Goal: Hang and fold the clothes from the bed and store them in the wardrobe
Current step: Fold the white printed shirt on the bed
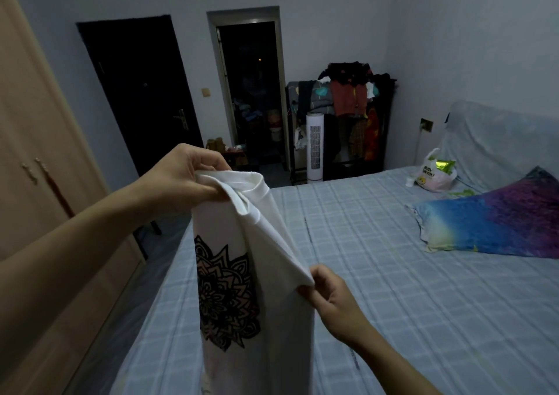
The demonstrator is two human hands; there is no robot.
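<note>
Left hand (181, 177) grips the top of a white T-shirt (272, 273) with a black mandala print, held up over the left edge of the bed (393, 273); right hand (329, 298) pinches a fold of it lower down, fingers curled. Plastic bag (431, 174) near the bed's far right corner reads "BUSY"; remaining lettering illegible. Wardrobe (45, 152) stands left, doors closed.

Head view looks forward and down, close over the bed (393, 258).
</note>
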